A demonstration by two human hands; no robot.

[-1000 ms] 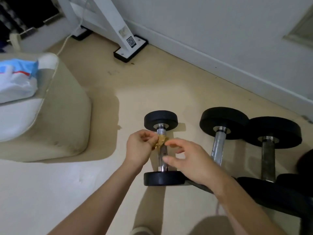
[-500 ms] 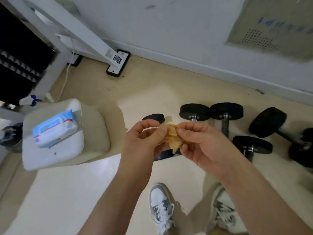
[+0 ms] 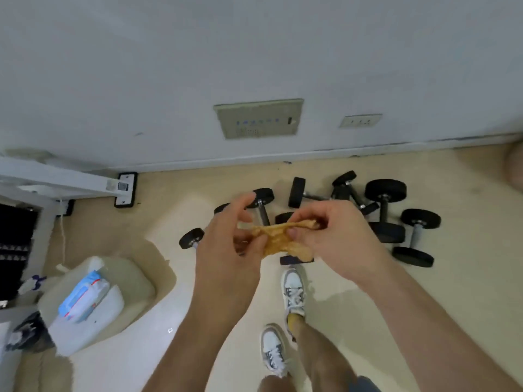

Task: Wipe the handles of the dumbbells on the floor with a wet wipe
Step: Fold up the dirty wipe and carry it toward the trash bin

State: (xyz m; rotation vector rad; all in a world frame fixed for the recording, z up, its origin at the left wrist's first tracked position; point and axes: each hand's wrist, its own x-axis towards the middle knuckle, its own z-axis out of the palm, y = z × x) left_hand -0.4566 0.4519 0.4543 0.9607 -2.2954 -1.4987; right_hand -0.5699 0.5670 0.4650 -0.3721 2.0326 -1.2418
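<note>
A yellow-brown stained wet wipe (image 3: 278, 239) is stretched between my two hands, well above the floor. My left hand (image 3: 229, 239) pinches its left end. My right hand (image 3: 336, 236) pinches its right end and upper edge. Several black dumbbells with metal handles lie on the beige floor below and beyond the hands: a small one (image 3: 192, 237) at the left, one (image 3: 263, 200) partly hidden behind my left hand, a tangle (image 3: 343, 193) near the wall, and a larger pair (image 3: 416, 236) at the right.
A pack of wet wipes (image 3: 82, 298) rests on a white cushioned stool (image 3: 85, 332) at lower left. A white frame foot (image 3: 126, 189) stands by the wall. My two sneakers (image 3: 294, 292) stand on the floor below the hands. The wall with a panel (image 3: 259, 118) rises behind.
I have stood up from the small dumbbell, so the view has pulled back and shows more dumbbells and the wall. Both hands lifted the wipe and are now pulling it apart.
</note>
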